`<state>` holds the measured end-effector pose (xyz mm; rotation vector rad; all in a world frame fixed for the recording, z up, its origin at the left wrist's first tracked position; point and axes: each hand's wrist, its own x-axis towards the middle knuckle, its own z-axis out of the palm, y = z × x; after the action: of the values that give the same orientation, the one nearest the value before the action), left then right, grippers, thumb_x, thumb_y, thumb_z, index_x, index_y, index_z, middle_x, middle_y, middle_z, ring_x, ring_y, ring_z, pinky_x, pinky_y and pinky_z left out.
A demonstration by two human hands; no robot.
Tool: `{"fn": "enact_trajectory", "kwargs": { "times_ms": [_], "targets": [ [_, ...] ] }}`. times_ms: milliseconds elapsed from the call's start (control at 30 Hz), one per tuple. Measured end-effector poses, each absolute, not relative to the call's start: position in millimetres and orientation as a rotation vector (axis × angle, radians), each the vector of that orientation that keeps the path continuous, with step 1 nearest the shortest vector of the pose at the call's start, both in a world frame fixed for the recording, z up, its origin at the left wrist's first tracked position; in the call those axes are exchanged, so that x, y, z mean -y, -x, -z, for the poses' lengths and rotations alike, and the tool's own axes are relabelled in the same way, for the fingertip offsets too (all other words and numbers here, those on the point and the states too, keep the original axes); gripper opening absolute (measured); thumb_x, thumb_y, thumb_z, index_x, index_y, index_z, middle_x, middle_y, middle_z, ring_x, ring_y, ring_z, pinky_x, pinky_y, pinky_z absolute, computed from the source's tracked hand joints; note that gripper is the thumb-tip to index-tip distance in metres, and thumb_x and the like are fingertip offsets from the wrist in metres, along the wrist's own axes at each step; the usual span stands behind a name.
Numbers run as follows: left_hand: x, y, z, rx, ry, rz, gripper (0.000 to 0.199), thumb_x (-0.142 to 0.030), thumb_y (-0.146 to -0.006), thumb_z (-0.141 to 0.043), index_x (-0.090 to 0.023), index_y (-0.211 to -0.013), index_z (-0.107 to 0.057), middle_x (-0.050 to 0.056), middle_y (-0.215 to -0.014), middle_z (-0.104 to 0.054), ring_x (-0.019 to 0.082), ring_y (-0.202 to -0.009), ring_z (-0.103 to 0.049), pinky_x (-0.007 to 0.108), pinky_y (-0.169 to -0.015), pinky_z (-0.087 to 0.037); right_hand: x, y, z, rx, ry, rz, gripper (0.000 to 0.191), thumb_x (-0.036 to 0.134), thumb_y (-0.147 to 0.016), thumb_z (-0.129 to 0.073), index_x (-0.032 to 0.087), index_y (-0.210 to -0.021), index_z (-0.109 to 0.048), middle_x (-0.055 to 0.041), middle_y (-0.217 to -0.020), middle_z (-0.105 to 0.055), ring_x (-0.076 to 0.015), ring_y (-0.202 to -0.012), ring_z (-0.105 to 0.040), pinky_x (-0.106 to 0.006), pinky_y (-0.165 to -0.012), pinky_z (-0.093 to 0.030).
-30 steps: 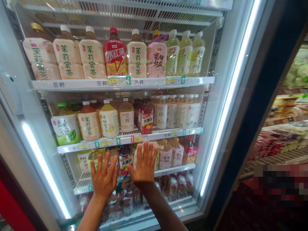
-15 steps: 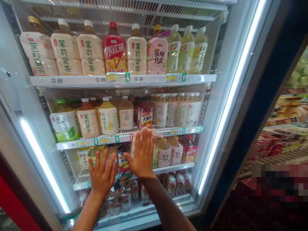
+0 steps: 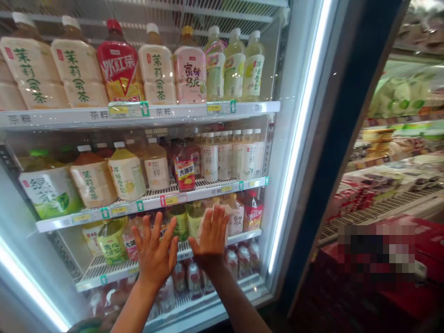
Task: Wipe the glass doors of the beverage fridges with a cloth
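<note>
My left hand (image 3: pixel 156 252) is raised with spread fingers, its palm against or very near the clear front of a lit drinks cooler. To its right, my right hand (image 3: pixel 211 236) lies flat with fingers stretched out. A pale cloth (image 3: pixel 227 213) shows faintly at the edges of my right hand, pressed under it. Behind the hands are bottles on white wire shelves, such as a green-labelled bottle (image 3: pixel 113 247) left of my left hand and a red-labelled bottle (image 3: pixel 252 210) right of my right hand.
The upper cooler shelf (image 3: pixel 194 110) and middle shelf (image 3: pixel 194 190) hold several bottles. A bright light strip (image 3: pixel 301 125) runs down the cooler's right side, beside a dark frame (image 3: pixel 333 152). Farther right are shelves of packaged goods (image 3: pixel 385 173) and red boxes (image 3: pixel 416 245).
The view has shifted right, so the cooler sits farther left. My right hand is lower on the cooler front, and its cloth shows less. My left hand stays raised and spread.
</note>
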<state>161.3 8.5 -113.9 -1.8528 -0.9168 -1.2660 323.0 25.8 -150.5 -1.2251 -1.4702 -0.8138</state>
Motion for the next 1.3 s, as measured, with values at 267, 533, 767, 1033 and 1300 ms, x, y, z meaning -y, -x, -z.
{"fn": "enact_trajectory", "kwargs": {
  "times_ms": [267, 533, 767, 1033, 1300],
  "targets": [
    [-17, -208, 102, 0.830, 1.881, 1.258, 0.079, -0.022, -0.092, -0.065, -0.033, -0.161, -0.028, 0.000, -0.173, -0.012, 0.026, -0.161, -0.003, 0.051, -0.131, 0.004, -37, -384, 121, 1.379, 1.263, 0.746, 0.083, 0.059, -0.105, -0.016, 0.004, -0.163, 0.009, -0.0218, -0.172, 0.008, -0.0403, -0.160, 0.003, -0.069, -0.122, -0.022],
    [-29, -221, 109, 0.866, 1.834, 1.189, 0.073, -0.026, -0.091, -0.067, -0.032, -0.157, -0.037, 0.001, -0.171, -0.020, 0.026, -0.161, -0.008, 0.049, -0.132, 0.004, -28, -386, 158, 1.444, 1.309, 0.791, 0.085, 0.059, -0.105, -0.020, 0.000, -0.163, 0.002, -0.0249, -0.171, 0.004, -0.0411, -0.160, 0.000, -0.066, -0.121, -0.027],
    [-22, -220, 107, 0.856, 1.853, 1.202, 0.077, -0.024, -0.090, -0.067, -0.032, -0.159, -0.034, 0.001, -0.172, -0.017, 0.026, -0.161, -0.005, 0.049, -0.132, 0.004, -35, -390, 129, 1.417, 1.263, 0.754, 0.084, 0.058, -0.105, -0.019, 0.003, -0.163, 0.006, -0.0230, -0.172, 0.004, -0.0411, -0.160, -0.002, -0.069, -0.122, -0.021],
    [-11, -175, 107, 0.944, 1.840, 1.193, 0.077, -0.025, -0.092, -0.065, -0.034, -0.160, -0.030, 0.000, -0.173, -0.013, 0.027, -0.161, -0.003, 0.051, -0.132, 0.003, -32, -358, 128, 1.445, 1.234, 0.712, 0.086, 0.058, -0.105, -0.025, 0.004, -0.163, 0.007, -0.0233, -0.172, 0.005, -0.0424, -0.159, 0.000, -0.072, -0.121, -0.021],
    [6, -90, 97, 1.028, 1.699, 1.164, 0.079, -0.022, -0.092, -0.064, -0.034, -0.161, -0.028, 0.000, -0.173, -0.009, 0.026, -0.161, 0.000, 0.053, -0.131, 0.004, -24, -280, 162, 1.482, 1.179, 0.841, 0.084, 0.054, -0.106, -0.029, -0.002, -0.162, -0.003, -0.0249, -0.171, 0.003, -0.0427, -0.159, 0.000, -0.070, -0.120, -0.024]
  ]
}}
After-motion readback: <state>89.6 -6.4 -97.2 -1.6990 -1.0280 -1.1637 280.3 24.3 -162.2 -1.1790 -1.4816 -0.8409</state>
